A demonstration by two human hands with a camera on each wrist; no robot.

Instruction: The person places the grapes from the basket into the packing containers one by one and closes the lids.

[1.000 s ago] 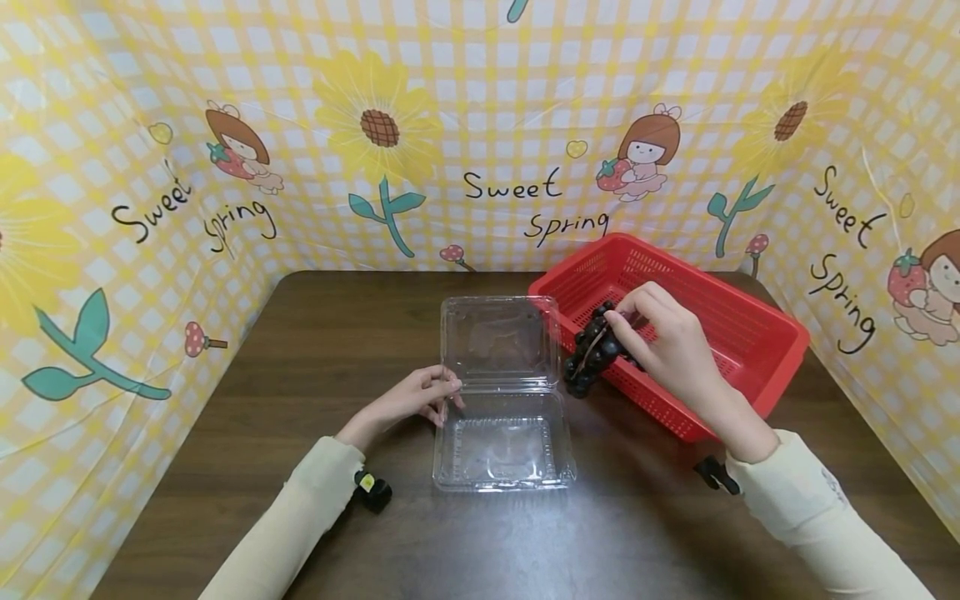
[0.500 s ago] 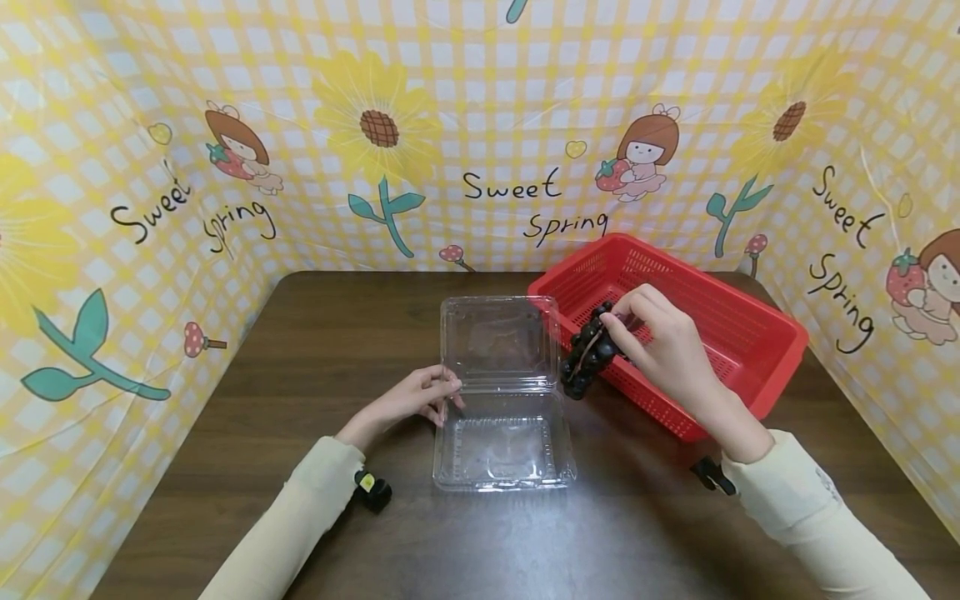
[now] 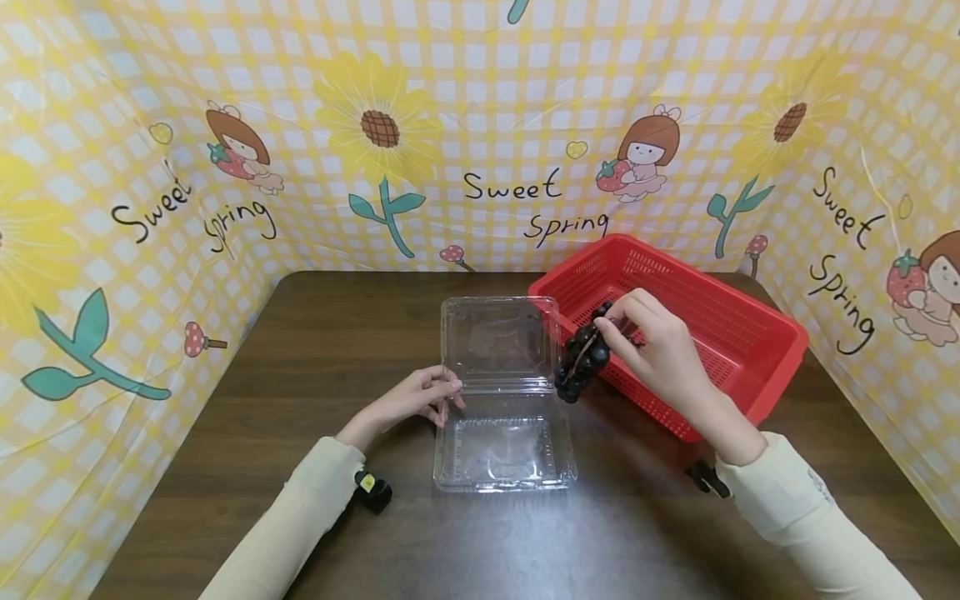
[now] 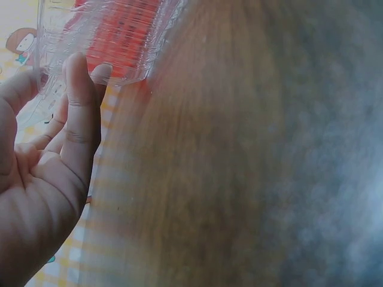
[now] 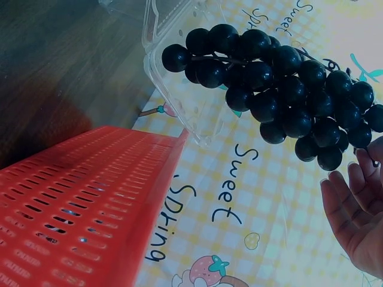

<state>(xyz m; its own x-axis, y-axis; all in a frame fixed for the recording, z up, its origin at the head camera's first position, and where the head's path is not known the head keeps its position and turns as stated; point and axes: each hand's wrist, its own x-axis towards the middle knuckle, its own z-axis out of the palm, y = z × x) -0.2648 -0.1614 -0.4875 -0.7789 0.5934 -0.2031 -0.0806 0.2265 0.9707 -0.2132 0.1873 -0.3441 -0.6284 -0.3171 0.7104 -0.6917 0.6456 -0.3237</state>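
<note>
My right hand [image 3: 660, 350] pinches a bunch of dark grapes [image 3: 583, 358] by its top end. The bunch hangs tilted over the near left rim of the red basket [image 3: 780, 350], its lower end beside the clear plastic clamshell box [image 3: 498, 483]. In the right wrist view the round black grapes [image 5: 293, 89] show clearly, with the fingers [image 5: 344, 206] at one end. At the left side of the box, by the hinge, my left hand [image 3: 408, 398] holds its edge between thumb and fingers. The box lies with its lid [image 3: 498, 342] folded back.
The red slotted basket stands at the back right of the brown wooden table [image 3: 337, 333], one corner close behind the box lid. Yellow checked cloth [image 3: 480, 108] hangs round the back and sides. A black camera mount [image 3: 372, 492] sits at the left cuff.
My right hand and the bunch of grapes have shifted slightly left, towards the clear box. The left hand, box and basket have stayed in place.
</note>
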